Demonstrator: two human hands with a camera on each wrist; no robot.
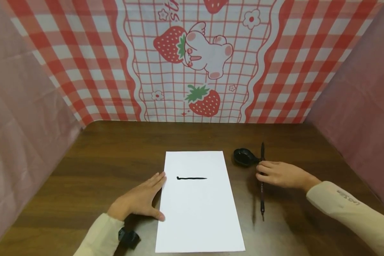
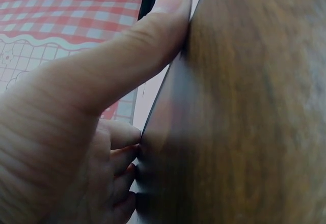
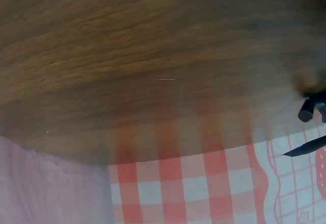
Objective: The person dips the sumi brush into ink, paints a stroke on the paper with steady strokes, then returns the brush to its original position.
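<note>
A white sheet of paper (image 1: 198, 217) lies on the table with one black horizontal ink stroke (image 1: 192, 178) in its upper part. My left hand (image 1: 140, 197) rests at the paper's left edge, thumb and fingers spread; in the left wrist view the thumb (image 2: 147, 33) lies over that edge. Right of the paper, my right hand (image 1: 280, 174) pinches a dark calligraphy brush (image 1: 262, 195) midway along its handle. Its pointed tip (image 3: 308, 147) faces away from me. Just left of the brush sits a small black ink dish (image 1: 243, 157), whose handle reaches toward the right fingers.
The brown wooden table (image 1: 115, 153) ends at a red-checked cloth (image 1: 99, 71) printed with strawberries. Pink cloths (image 1: 32, 99) hang at both sides. A black device (image 1: 129, 238) is at the left wrist.
</note>
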